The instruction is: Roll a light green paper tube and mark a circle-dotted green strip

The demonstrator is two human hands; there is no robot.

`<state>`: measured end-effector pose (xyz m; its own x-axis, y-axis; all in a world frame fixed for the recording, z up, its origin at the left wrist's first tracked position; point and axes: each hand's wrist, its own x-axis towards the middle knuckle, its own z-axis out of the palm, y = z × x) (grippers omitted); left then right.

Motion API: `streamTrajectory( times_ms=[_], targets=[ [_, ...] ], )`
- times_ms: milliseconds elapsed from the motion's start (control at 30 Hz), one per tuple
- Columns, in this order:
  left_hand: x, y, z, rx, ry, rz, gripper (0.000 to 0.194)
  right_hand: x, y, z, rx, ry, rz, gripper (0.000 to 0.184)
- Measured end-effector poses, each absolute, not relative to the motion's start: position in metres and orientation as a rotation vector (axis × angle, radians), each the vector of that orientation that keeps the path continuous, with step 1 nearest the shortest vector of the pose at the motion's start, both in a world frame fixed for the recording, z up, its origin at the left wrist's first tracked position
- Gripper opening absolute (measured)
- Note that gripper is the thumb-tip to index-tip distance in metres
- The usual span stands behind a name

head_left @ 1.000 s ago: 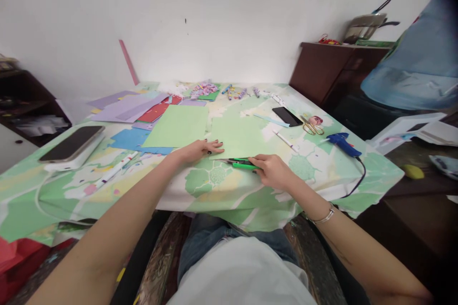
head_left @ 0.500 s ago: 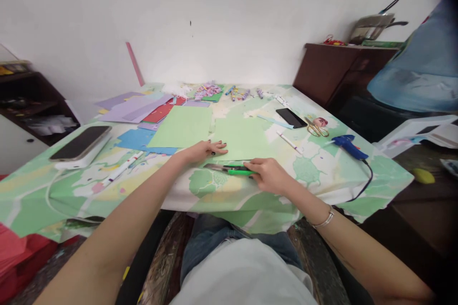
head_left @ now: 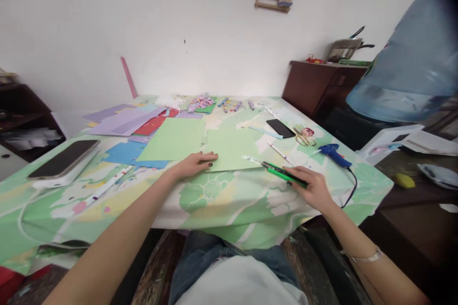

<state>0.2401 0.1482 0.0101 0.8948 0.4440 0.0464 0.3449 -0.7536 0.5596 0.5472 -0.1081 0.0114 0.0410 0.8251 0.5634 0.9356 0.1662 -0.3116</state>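
My right hand [head_left: 310, 185] grips a green and black box cutter [head_left: 282, 174], its blade pointing left over the lower right part of a light green paper sheet [head_left: 234, 145]. Fingers stretched out, my left hand [head_left: 196, 163] rests at the lower left edge of that sheet and holds nothing. A second light green sheet [head_left: 175, 137] lies just to the left, beyond my left hand. Blue paper [head_left: 123, 152] sticks out beneath the second sheet.
Right of the sheets are a marker [head_left: 279, 151], a black phone [head_left: 280, 128], gold-handled scissors [head_left: 305, 138] and a blue glue gun [head_left: 335, 156] with its cord. Purple paper [head_left: 125, 121], a white marker [head_left: 109, 184] and a phone on a white box [head_left: 66, 159] occupy the left.
My right hand has lifted the box cutter from the table's front edge and moved it right, its blade now angled up-left. My left hand stays at the sheet. The head view has tilted up slightly.
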Motion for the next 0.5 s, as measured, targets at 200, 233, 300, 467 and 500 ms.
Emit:
streamTrajectory(
  times_ms=[200, 233, 300, 467, 500],
  targets=[
    [0.262, 0.134, 0.005, 2.773, 0.689, 0.303, 0.059, 0.598, -0.110, 0.012, -2.163, -1.492, -0.519, 0.035],
    [0.265, 0.135, 0.005, 2.793, 0.681, 0.317, 0.055, 0.602, -0.108, 0.010, -2.245, -1.462, -0.548, 0.036],
    [0.270, 0.138, 0.008, 2.808, 0.665, 0.340, 0.046, 0.606, -0.103, 0.006, -2.345, -1.430, -0.587, 0.037],
    [0.281, 0.147, 0.027, 2.764, 0.732, 0.219, 0.037, 0.594, -0.076, 0.004, -2.162, -1.506, -0.648, 0.034],
    [0.284, 0.148, 0.031, 2.747, 0.735, 0.177, 0.036, 0.587, -0.067, 0.007, -2.081, -1.542, -0.603, 0.033]
  ],
)
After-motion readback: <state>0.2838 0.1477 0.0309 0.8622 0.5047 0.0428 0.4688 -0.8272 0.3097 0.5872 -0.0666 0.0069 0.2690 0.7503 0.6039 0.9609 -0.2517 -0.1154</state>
